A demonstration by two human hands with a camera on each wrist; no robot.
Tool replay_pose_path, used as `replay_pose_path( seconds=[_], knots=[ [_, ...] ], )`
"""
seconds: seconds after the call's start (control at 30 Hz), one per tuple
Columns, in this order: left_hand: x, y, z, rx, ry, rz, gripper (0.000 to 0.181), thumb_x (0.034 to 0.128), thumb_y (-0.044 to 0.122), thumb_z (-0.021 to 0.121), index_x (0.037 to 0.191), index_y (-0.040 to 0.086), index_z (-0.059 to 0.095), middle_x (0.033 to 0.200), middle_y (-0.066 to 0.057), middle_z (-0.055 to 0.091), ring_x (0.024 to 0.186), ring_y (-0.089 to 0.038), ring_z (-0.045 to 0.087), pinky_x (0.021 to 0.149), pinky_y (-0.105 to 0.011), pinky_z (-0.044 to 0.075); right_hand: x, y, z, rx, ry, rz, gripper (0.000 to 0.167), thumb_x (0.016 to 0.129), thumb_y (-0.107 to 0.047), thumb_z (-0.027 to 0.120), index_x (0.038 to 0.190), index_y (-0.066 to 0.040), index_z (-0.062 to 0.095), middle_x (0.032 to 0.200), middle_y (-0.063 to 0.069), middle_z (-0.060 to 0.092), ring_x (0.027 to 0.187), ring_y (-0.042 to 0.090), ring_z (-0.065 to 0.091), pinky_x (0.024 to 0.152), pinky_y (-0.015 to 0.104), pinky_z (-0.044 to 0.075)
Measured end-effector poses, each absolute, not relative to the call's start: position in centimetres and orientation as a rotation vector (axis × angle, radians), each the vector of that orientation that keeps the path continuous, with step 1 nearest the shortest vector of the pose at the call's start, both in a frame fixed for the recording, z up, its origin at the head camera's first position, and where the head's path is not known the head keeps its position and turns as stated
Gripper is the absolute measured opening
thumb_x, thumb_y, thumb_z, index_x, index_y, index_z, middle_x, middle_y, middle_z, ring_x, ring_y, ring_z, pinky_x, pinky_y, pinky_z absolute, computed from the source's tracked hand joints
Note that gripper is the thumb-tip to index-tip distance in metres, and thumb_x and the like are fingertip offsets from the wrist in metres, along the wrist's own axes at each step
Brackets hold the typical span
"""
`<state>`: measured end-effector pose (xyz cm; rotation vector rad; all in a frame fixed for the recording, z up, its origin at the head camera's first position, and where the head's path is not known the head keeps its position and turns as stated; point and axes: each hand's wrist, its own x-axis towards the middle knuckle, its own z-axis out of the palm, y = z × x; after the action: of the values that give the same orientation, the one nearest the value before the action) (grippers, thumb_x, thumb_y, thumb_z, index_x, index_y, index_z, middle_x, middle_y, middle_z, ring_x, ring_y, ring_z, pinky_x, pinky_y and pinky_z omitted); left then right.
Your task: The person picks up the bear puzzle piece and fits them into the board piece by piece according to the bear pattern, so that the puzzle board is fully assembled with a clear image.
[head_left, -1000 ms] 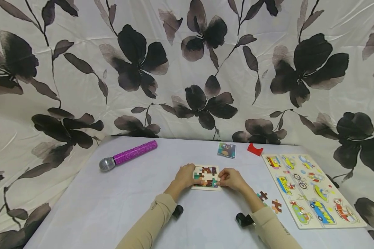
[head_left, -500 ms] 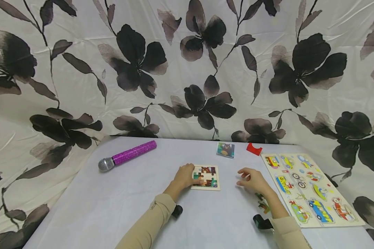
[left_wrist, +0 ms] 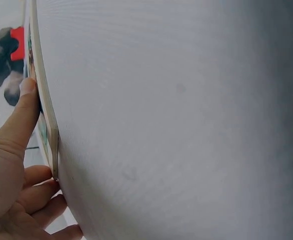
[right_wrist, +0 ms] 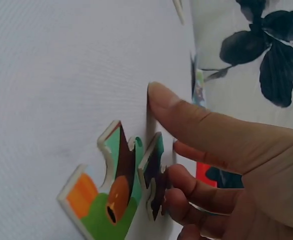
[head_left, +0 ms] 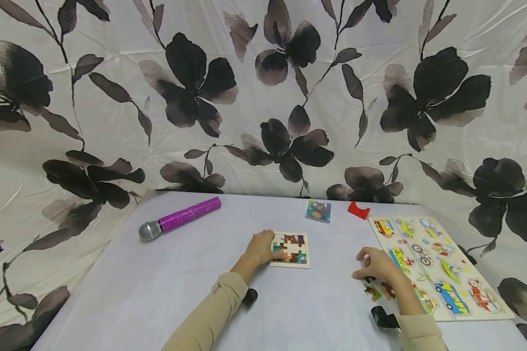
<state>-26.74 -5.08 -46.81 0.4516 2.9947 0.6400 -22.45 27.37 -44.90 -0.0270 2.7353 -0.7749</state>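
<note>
A small square jigsaw puzzle in a light wooden frame [head_left: 308, 252] lies mid-table, with a gap among its fitted pieces. My left hand [head_left: 259, 247] holds it at the left side; in the left wrist view the thumb [left_wrist: 26, 102] presses on top while fingers curl at the frame edge [left_wrist: 45, 100]. Over to the right, my right hand [head_left: 379, 265] hovers low above loose puzzle pieces. Its thumb and fingers are spread apart. In the right wrist view a green-and-brown piece [right_wrist: 124, 165] lies beside a darker piece [right_wrist: 151, 162], which the fingertips adjoin; contact is unclear.
A wooden vehicle picture board [head_left: 443, 312] lies at the right. Toward the back are a bear picture card [head_left: 319, 211], a red cutout [head_left: 358, 209] and a purple glitter microphone [head_left: 189, 215]. A floral cloth [head_left: 285, 146] hangs behind the table.
My right hand has moved from the jigsaw's right edge, rightward and toward me, to the loose pieces. My left hand has stayed on the frame.
</note>
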Motion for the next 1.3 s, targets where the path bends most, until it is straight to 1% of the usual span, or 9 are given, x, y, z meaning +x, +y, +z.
replay_pose_path(
  seconds=[0.13,0.33,0.5,0.67,0.87,0.93,1.03,1.17,1.3],
  knots=[
    [-26.7,-5.0,-46.8,0.453,2.989,0.646,0.068,0.0702,0.047,0.079,0.111,-0.002,0.056,0.118,-0.022,0.059,0.117,-0.038,0.052,0.104,-0.053,0.036,-22.3,27.5,-44.6,-0.077,2.699,-0.781,0.044,0.072,-0.023,0.082,0.109,-0.007,0.064,0.085,0.006,0.054,0.074,0.02,0.05,0.061,0.03,0.044],
    [-26.7,-5.0,-46.8,0.449,2.989,0.645,0.069,0.0706,0.047,0.078,0.113,-0.003,0.056,0.12,-0.022,0.058,0.12,-0.038,0.05,0.105,-0.052,0.034,-21.7,27.8,-43.9,-0.086,2.673,-0.748,0.057,0.066,-0.023,0.086,0.115,-0.007,0.062,0.093,0.009,0.057,0.079,0.022,0.051,0.065,0.035,0.048],
    [-26.7,-5.0,-46.7,0.442,2.989,0.633,0.07,0.0709,0.047,0.078,0.114,-0.004,0.056,0.118,-0.021,0.06,0.117,-0.037,0.052,0.105,-0.052,0.034,-20.9,28.2,-43.8,0.019,2.716,-0.736,0.052,0.065,-0.027,0.086,0.102,-0.003,0.058,0.085,0.009,0.056,0.07,0.021,0.05,0.057,0.031,0.045],
    [-26.6,-5.0,-46.5,0.441,2.988,0.627,0.072,0.0711,0.048,0.078,0.115,-0.005,0.056,0.118,-0.02,0.06,0.116,-0.037,0.053,0.105,-0.052,0.034,-20.8,28.8,-44.3,0.0,2.755,-0.83,0.041,0.065,-0.024,0.086,0.087,-0.003,0.059,0.075,0.005,0.053,0.064,0.018,0.048,0.054,0.029,0.042],
    [-26.6,-5.1,-46.6,0.452,2.996,0.626,0.071,0.0708,0.048,0.078,0.113,-0.004,0.057,0.115,-0.02,0.06,0.113,-0.037,0.055,0.104,-0.052,0.036,-21.6,29.3,-45.0,-0.062,2.736,-1.03,0.021,0.075,-0.017,0.079,0.076,-0.004,0.062,0.067,0.0,0.052,0.062,0.015,0.047,0.051,0.024,0.038],
    [-26.6,-5.1,-46.6,0.446,2.993,0.63,0.07,0.0707,0.048,0.078,0.113,-0.004,0.057,0.114,-0.02,0.061,0.111,-0.036,0.055,0.104,-0.051,0.036,-22.0,29.3,-45.0,-0.085,2.745,-1.134,0.018,0.082,-0.017,0.073,0.082,0.0,0.065,0.07,0.001,0.055,0.065,0.015,0.049,0.053,0.023,0.041],
    [-26.7,-5.1,-46.6,0.444,2.992,0.636,0.07,0.0707,0.048,0.078,0.112,-0.004,0.057,0.113,-0.019,0.061,0.11,-0.036,0.055,0.104,-0.052,0.036,-22.8,29.0,-44.9,-0.093,2.738,-1.36,0.025,0.089,-0.017,0.065,0.097,0.006,0.066,0.079,0.006,0.064,0.067,0.012,0.056,0.059,0.02,0.048],
    [-26.7,-5.0,-46.7,0.451,2.998,0.638,0.068,0.0706,0.047,0.079,0.111,-0.004,0.057,0.112,-0.019,0.062,0.11,-0.036,0.056,0.103,-0.051,0.037,-23.7,28.3,-44.6,-0.112,2.602,-1.69,0.037,0.093,-0.013,0.06,0.117,0.015,0.057,0.094,0.013,0.068,0.073,0.005,0.063,0.07,0.017,0.053],
    [-26.7,-5.0,-46.7,0.449,2.996,0.64,0.068,0.0706,0.046,0.079,0.111,-0.004,0.057,0.114,-0.019,0.061,0.112,-0.036,0.055,0.104,-0.05,0.036,-24.5,27.0,-44.3,-0.074,2.416,-1.935,0.044,0.094,-0.009,0.057,0.129,0.016,0.046,0.105,0.011,0.066,0.081,0.003,0.065,0.082,0.024,0.054]
  ],
)
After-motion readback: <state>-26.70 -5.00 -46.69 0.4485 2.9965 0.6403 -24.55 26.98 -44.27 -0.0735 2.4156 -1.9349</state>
